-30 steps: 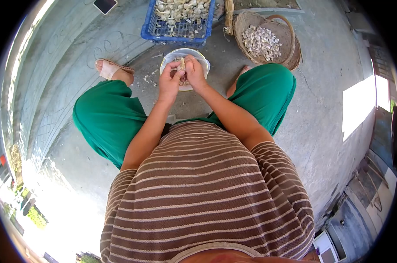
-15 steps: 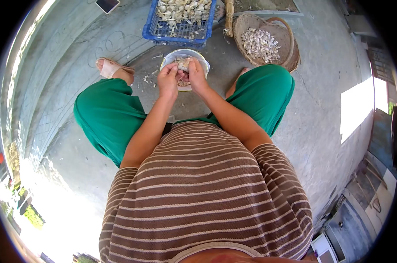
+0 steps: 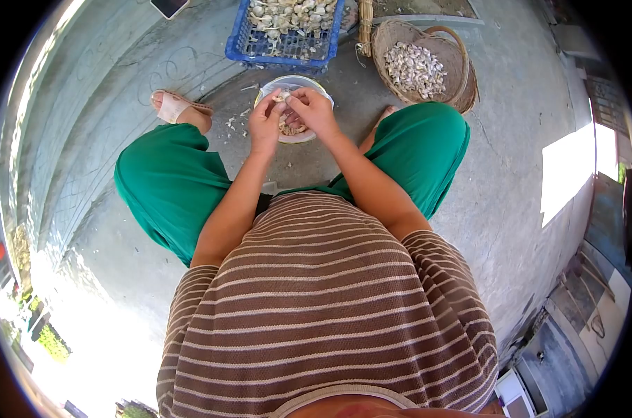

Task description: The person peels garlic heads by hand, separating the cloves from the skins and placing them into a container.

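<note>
Over a white bowl [image 3: 321,89] on the floor between my feet, both hands meet around a small pale piece of garlic [image 3: 282,96]. My left hand [image 3: 264,120] pinches it from the left side with closed fingers. From the right, my right hand [image 3: 313,111] has thumb and fingers closed against the same piece. Garlic bits [image 3: 288,128] show inside the bowl below my hands. The fingers partly cover the garlic, so its exact shape is hard to tell.
A blue crate [image 3: 281,61] of garlic bulbs stands beyond the bowl. To its right are a straw bundle [image 3: 364,28] and a wicker basket [image 3: 467,76] with garlic cloves. A phone [image 3: 169,7] lies at upper left. Skin scraps lie left of the bowl.
My right hand has shifted up and left over the bowl, its fingers now nearer my left hand. The garlic between them shows smaller and further left.
</note>
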`<control>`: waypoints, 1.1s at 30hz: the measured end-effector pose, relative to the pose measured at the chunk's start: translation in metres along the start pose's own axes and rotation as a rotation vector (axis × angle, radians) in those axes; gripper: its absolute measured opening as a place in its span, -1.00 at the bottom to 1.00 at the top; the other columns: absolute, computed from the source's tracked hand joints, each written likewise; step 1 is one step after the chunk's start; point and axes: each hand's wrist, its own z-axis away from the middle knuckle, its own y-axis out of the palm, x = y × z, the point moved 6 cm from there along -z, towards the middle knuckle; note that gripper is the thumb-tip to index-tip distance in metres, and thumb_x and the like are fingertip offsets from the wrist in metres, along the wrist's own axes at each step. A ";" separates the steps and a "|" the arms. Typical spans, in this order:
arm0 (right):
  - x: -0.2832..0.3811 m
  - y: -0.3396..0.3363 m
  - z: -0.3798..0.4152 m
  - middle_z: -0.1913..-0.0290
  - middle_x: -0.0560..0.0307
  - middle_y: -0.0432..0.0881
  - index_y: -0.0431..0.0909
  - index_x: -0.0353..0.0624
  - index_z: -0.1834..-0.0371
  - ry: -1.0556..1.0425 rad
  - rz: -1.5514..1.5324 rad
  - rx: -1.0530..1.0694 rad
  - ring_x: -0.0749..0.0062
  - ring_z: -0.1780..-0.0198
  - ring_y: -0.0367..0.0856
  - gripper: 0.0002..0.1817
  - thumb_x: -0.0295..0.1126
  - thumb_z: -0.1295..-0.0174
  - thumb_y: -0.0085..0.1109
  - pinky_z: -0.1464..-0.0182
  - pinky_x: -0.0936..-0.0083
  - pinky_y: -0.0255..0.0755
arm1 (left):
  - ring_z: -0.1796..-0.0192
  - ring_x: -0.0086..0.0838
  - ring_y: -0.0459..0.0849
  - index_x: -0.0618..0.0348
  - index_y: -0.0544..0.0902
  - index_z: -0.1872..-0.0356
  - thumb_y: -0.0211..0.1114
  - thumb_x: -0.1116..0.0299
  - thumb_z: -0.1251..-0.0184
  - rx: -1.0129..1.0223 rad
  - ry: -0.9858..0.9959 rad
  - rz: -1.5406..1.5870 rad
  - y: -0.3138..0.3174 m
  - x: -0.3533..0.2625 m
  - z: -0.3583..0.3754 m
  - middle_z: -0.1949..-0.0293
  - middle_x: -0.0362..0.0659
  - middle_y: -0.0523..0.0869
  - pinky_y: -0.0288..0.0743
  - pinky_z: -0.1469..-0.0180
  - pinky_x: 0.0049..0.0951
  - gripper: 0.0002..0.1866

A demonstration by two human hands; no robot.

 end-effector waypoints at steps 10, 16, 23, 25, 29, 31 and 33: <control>-0.003 -0.001 -0.003 0.50 0.03 0.60 0.40 -0.34 0.26 -0.082 0.032 -0.005 0.50 0.59 0.59 -0.86 -0.46 -0.25 0.03 0.60 0.60 0.51 | 0.24 -0.62 0.59 0.23 0.57 -0.04 0.06 0.47 -0.38 -0.009 -0.065 0.074 0.003 -0.002 0.001 0.17 -0.19 0.65 0.52 0.17 -0.59 -0.73; 0.002 0.002 -0.001 0.51 0.04 0.59 0.38 -0.30 0.27 0.025 -0.116 0.070 0.49 0.60 0.58 -0.89 -0.48 -0.24 0.02 0.60 0.60 0.50 | 0.12 -0.42 0.60 0.15 0.62 0.01 0.09 0.51 -0.31 -0.017 0.369 -0.421 0.003 -0.034 0.004 0.14 -0.13 0.64 0.45 0.04 -0.48 -0.73; 0.003 0.003 -0.002 0.59 0.03 0.59 0.35 -0.29 0.39 -0.070 -0.053 0.011 0.47 0.67 0.57 -0.91 -0.52 -0.20 0.04 0.68 0.58 0.47 | 0.09 -0.39 0.59 0.14 0.63 0.03 0.08 0.53 -0.30 0.003 0.326 -0.407 0.005 -0.035 0.004 0.12 -0.11 0.63 0.44 0.02 -0.47 -0.73; 0.004 0.001 -0.002 0.60 0.02 0.59 0.35 -0.27 0.39 -0.077 -0.089 0.001 0.47 0.67 0.57 -0.92 -0.53 -0.20 0.03 0.69 0.59 0.46 | 0.08 -0.46 0.57 0.14 0.60 -0.02 0.06 0.54 -0.31 -0.002 0.137 -0.139 0.002 -0.019 -0.001 0.12 -0.13 0.63 0.43 0.01 -0.49 -0.71; 0.004 -0.002 -0.001 0.54 0.03 0.59 0.35 -0.25 0.31 0.003 -0.189 0.054 0.45 0.62 0.58 -0.92 -0.50 -0.22 0.02 0.64 0.60 0.47 | 0.09 -0.53 0.56 0.17 0.58 0.01 0.05 0.55 -0.32 0.006 0.094 -0.089 0.002 -0.012 -0.003 0.12 -0.16 0.62 0.43 0.02 -0.50 -0.74; 0.003 -0.001 -0.001 0.50 0.04 0.59 0.34 -0.24 0.25 0.063 -0.219 0.093 0.44 0.58 0.60 -0.88 -0.45 -0.23 0.03 0.60 0.62 0.48 | 0.09 -0.47 0.57 0.20 0.55 0.10 0.08 0.57 -0.28 -0.023 0.104 -0.027 0.001 -0.012 -0.004 0.11 -0.14 0.61 0.43 0.02 -0.48 -0.80; 0.005 -0.001 -0.001 0.48 0.04 0.59 0.35 -0.24 0.24 0.056 -0.118 0.083 0.43 0.56 0.60 -0.85 -0.43 -0.23 0.05 0.60 0.62 0.48 | 0.09 -0.44 0.57 0.21 0.52 0.13 0.09 0.58 -0.25 0.025 0.196 -0.157 0.004 -0.021 -0.004 0.11 -0.13 0.61 0.43 0.02 -0.47 -0.82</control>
